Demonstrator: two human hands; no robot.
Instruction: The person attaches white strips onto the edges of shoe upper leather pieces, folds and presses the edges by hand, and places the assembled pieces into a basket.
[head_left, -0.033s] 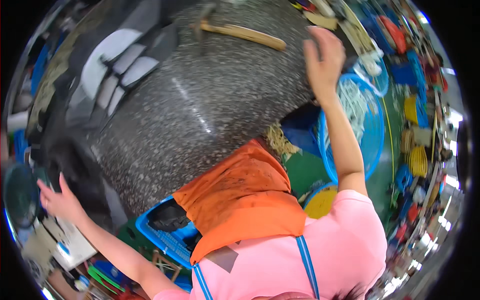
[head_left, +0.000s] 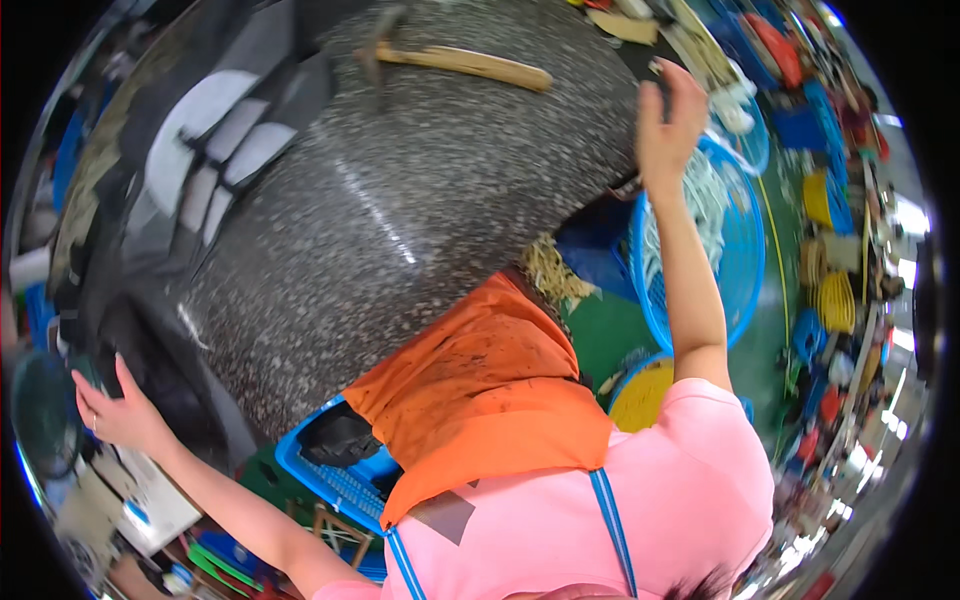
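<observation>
My left hand [head_left: 125, 415] is open at the far left, its fingers spread. Near it are a dark, round glassy-looking object [head_left: 47, 415] and crumpled black sheet material [head_left: 165, 365]. My right hand [head_left: 672, 130] is raised by the table's right edge, thumb and fingers apart. A tiny pale speck shows by its fingertips; I cannot tell what it is or whether it touches them. A hammer [head_left: 480, 66] with a wooden handle and dark metal head lies on the speckled dark tabletop [head_left: 400, 180]. Grey and white cut pieces [head_left: 205, 140] lie on black material at the upper left.
Below my right forearm stands a blue basket [head_left: 745, 250] holding pale strips. A yellow round container [head_left: 640, 395] is nearer me. A blue crate [head_left: 340, 485] with black material sits by my orange apron [head_left: 480, 370]. Colourful bins and clutter line the right side.
My right hand has shifted slightly right, its fingers more bent. The hammer and cut pieces appear a little farther left in the view. My left hand stays spread.
</observation>
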